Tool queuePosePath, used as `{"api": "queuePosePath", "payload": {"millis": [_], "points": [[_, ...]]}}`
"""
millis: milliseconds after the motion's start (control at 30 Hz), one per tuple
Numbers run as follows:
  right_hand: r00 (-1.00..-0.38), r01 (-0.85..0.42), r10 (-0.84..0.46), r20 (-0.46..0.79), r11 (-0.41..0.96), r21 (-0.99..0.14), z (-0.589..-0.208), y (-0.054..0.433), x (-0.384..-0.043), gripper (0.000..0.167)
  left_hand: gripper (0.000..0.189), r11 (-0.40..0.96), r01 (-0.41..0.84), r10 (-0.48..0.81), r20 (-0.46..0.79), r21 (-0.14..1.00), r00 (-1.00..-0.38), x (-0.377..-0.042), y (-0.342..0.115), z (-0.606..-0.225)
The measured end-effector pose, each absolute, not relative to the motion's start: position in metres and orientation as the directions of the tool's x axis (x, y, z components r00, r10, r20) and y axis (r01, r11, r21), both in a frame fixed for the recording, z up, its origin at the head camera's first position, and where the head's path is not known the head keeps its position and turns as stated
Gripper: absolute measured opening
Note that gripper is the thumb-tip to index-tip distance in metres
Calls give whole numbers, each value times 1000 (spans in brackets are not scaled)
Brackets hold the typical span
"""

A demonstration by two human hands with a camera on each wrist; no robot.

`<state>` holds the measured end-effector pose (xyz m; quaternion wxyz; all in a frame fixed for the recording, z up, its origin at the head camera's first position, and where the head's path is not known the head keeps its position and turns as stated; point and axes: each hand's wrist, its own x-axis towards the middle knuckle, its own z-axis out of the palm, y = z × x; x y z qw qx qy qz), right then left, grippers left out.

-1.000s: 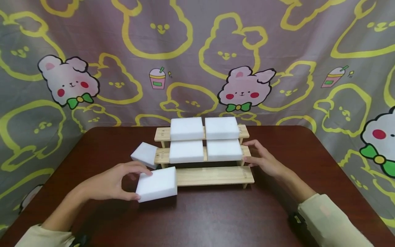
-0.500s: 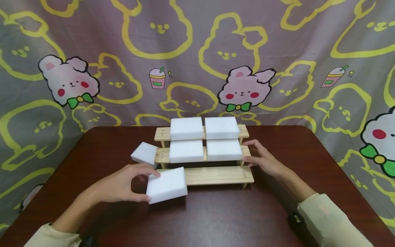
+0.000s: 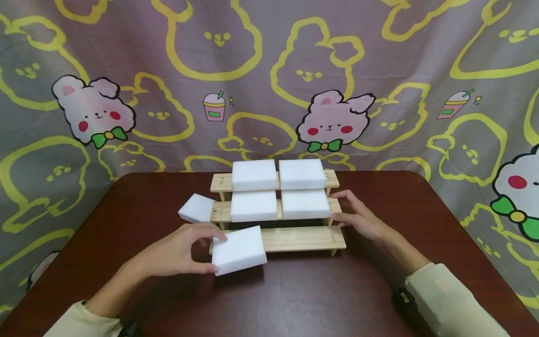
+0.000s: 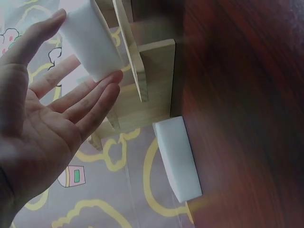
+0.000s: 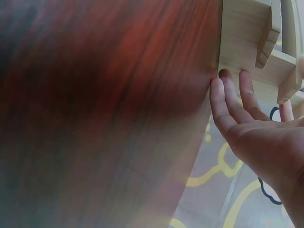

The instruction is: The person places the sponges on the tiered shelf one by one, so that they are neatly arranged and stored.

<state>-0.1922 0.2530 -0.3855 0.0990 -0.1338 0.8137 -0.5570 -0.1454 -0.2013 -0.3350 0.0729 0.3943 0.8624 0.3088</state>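
Note:
My left hand point(image 3: 183, 252) holds a white foam block point(image 3: 239, 250) by its left end, thumb at the front and fingers at the back. The block is slightly tilted, over the left part of the lowest step of a three-step wooden rack point(image 3: 303, 238). In the left wrist view, the thumb and fingertips press the block point(image 4: 92, 40) from opposite sides. At the rack's right side, my right hand point(image 3: 364, 220) grips the end of the middle step between thumb and forefinger. Its other fingers stretch out beneath, beside the rack's leg point(image 5: 268, 40) in the right wrist view.
Two white blocks sit on the top step, one left point(image 3: 254, 174) and one right point(image 3: 302, 173). Two more, left point(image 3: 254, 206) and right point(image 3: 306, 203), sit on the middle step. Another block point(image 3: 196, 208) leans beside the rack's left end on the dark wooden table point(image 3: 303, 299).
My left hand has carried its foam block to the right, from beside the lowest step to in front of and over its left part. The right hand has stayed put.

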Motion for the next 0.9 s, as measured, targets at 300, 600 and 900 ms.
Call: {"api": "queuePosePath", "payload": {"millis": [300, 600, 900], "points": [[-946, -103, -323, -17, 350, -931, -386, 252, -193, 52, 45, 504, 643, 709, 149, 576, -689, -144, -191, -342], [-947, -100, -321, -21, 355, -929, -387, 253, -194, 51, 45, 489, 647, 704, 173, 586, -689, -145, -178, -349], [-944, -109, -331, -11, 343, -933, -384, 252, -192, 52, 46, 472, 631, 699, 174, 615, -693, -144, -167, -353]]}}
